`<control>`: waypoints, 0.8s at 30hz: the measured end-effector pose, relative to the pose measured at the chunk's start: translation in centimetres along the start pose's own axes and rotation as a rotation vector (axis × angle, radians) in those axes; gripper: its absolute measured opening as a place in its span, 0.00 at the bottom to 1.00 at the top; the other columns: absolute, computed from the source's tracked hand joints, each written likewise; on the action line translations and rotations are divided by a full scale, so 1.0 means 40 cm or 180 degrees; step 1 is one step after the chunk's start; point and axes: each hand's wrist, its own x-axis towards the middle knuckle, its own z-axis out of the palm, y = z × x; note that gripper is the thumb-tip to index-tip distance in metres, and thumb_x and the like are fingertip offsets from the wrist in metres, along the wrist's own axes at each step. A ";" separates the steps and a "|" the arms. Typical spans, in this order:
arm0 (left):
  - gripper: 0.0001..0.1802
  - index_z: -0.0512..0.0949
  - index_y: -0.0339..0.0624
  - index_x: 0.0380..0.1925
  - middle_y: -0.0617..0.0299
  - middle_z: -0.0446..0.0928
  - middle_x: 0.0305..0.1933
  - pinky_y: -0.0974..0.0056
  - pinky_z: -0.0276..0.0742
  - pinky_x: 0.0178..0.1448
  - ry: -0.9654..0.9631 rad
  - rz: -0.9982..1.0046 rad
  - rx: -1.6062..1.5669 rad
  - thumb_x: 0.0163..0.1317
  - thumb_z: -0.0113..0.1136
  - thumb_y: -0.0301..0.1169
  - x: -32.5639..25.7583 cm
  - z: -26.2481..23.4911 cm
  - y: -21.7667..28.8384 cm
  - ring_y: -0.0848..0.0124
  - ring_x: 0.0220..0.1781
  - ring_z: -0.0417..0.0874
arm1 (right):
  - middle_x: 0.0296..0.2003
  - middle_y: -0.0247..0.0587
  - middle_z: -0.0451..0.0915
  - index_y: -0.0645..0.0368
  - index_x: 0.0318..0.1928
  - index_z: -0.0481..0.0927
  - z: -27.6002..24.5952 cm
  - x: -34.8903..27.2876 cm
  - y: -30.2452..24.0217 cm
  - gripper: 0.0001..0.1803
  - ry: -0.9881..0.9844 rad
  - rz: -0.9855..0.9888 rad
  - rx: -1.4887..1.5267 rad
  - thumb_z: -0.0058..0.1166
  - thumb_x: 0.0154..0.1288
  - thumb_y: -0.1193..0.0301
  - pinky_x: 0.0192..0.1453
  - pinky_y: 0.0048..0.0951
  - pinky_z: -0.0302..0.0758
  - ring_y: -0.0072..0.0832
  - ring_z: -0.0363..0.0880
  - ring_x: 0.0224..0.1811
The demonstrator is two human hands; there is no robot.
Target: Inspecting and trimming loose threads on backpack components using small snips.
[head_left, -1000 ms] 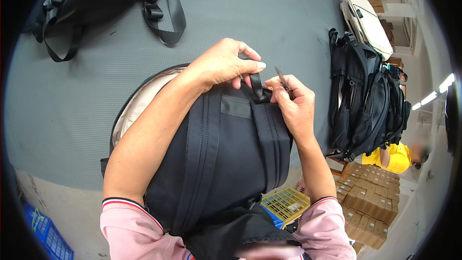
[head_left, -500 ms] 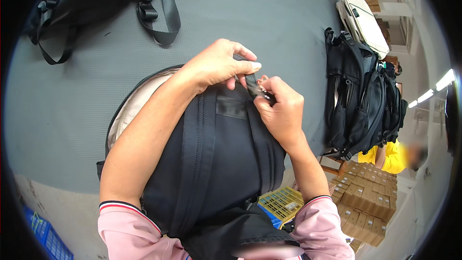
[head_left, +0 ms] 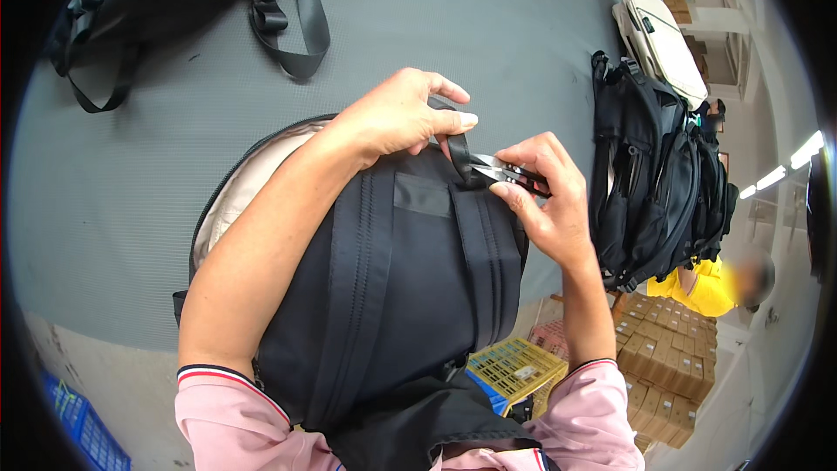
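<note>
A dark navy backpack (head_left: 418, 279) lies in front of me, its unzipped edge at the left baring a cream lining (head_left: 248, 176). My left hand (head_left: 403, 113) pinches the backpack's black strap loop (head_left: 459, 150) between thumb and fingers at the top edge. In my right hand (head_left: 551, 196) is a small pair of thread snips (head_left: 514, 176) with black grips. Their silver blades point left and lie against the base of the loop. Whether the blades touch a thread is too small to tell.
Another black bag (head_left: 166, 0) with hanging straps lies at the far left of the grey table (head_left: 122, 209). Several black backpacks (head_left: 649, 174) and a cream case (head_left: 663, 44) line the right side. Below are a yellow crate (head_left: 519, 371), cartons (head_left: 667, 349) and a person in yellow (head_left: 706, 288).
My right hand has shifted right and opened out from the loop, so the snips now show clearly. My left hand stays on the strap loop.
</note>
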 end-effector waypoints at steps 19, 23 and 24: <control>0.25 0.73 0.34 0.51 0.64 0.75 0.20 0.77 0.58 0.20 0.0032 0.0051 0.0122 0.56 0.66 0.35 0.004 0.007 0.007 0.84 0.15 0.64 | 0.32 0.33 0.76 0.52 0.37 0.80 -0.056 0.024 -0.018 0.15 -0.0241 -0.0665 -0.1388 0.66 0.44 0.70 0.31 0.29 0.71 0.32 0.73 0.26; 0.24 0.73 0.34 0.51 0.63 0.76 0.23 0.77 0.59 0.20 0.0028 0.0008 0.0157 0.57 0.65 0.34 0.000 0.001 0.003 0.84 0.15 0.64 | 0.31 0.38 0.77 0.55 0.36 0.81 -0.025 0.020 -0.017 0.13 -0.0398 -0.0416 -0.1073 0.66 0.46 0.73 0.33 0.28 0.73 0.33 0.76 0.28; 0.23 0.73 0.34 0.51 0.63 0.77 0.25 0.78 0.61 0.22 0.0069 0.0006 0.0085 0.58 0.64 0.34 -0.001 -0.001 0.005 0.84 0.16 0.66 | 0.31 0.38 0.77 0.55 0.36 0.81 -0.025 0.020 -0.016 0.13 -0.0399 -0.0420 -0.1073 0.66 0.46 0.73 0.33 0.28 0.73 0.33 0.76 0.28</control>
